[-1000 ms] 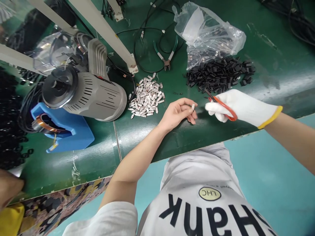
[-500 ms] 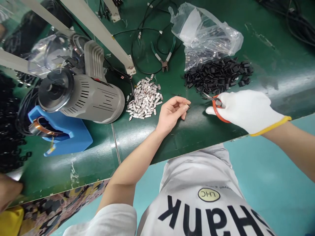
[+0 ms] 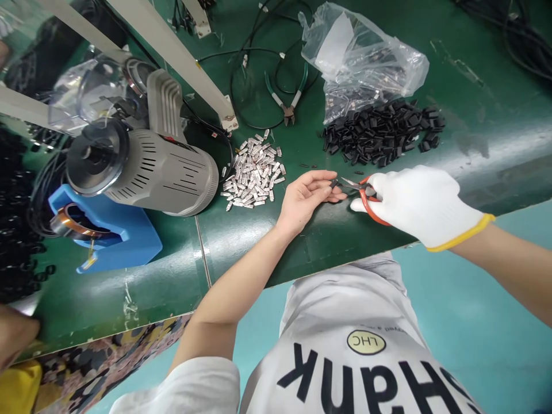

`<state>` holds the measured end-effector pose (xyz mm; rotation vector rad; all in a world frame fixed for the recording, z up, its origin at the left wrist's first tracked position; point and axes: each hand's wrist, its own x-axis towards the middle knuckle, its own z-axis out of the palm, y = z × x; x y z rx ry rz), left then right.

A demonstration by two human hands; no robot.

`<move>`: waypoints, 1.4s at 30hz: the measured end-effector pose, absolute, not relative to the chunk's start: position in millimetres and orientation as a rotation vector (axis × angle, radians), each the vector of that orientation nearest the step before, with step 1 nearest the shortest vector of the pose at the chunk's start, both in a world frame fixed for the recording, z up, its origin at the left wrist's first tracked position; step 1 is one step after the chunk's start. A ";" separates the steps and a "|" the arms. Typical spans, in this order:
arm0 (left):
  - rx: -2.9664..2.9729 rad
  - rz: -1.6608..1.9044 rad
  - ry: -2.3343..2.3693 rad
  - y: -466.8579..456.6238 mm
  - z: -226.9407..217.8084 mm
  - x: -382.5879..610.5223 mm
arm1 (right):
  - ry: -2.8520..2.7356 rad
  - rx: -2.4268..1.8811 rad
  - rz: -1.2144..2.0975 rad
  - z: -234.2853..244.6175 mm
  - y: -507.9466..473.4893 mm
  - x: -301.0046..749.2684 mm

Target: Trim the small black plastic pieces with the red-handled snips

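Bare, my left hand [image 3: 302, 198] pinches a small black piece [image 3: 334, 183] between thumb and fingers above the green table. My right hand [image 3: 425, 201], in a white glove with a yellow cuff, holds orange-handled scissors [image 3: 373, 211]. The scissor blades point left, parted, with their tips close by the black piece; whether they touch it I cannot tell. Behind my right hand lies a heap of flat black pieces [image 3: 383, 132]. Left of my left hand is a pile of small silver metal connectors [image 3: 254, 169].
Green-handled cutters [image 3: 288, 112] lie beyond the piles among black cables. A clear plastic bag [image 3: 366, 57] of parts sits behind the black heap. To the left stand a grey machine [image 3: 159, 169] and a blue tape dispenser [image 3: 133, 241]. Another person's arm [image 3: 15, 336] shows at far left.
My right hand has moved left with the scissors, bringing the blades to my left fingertips. My left hand has shifted slightly right, and the black piece now shows more.
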<state>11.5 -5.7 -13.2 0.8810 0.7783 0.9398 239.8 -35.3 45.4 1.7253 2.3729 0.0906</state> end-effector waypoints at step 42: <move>0.709 0.883 0.901 -10.5 -1.5 11.1 | 2.460 1.713 0.082 48.8 -31.2 216.8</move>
